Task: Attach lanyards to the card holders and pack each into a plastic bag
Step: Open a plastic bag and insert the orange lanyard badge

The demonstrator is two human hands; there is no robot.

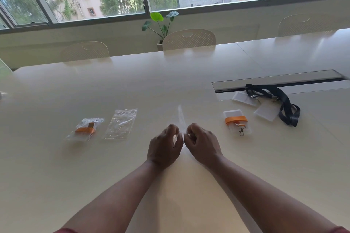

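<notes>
We are pinching a clear bag [181, 119] between the left hand [164, 145] and the right hand [203, 143], fingers of each curled onto its near edge (the bag is standing edge-on and blurred). Left of the grip, an empty bag [121, 124] is lying beside a packed bag [84, 128]. Right of the grip, a holder [236, 122] with an orange lanyard [236, 119] is waiting; farther right, two more holders [266, 112] are lying touching black lanyards [284, 102] on the table [170, 81].
</notes>
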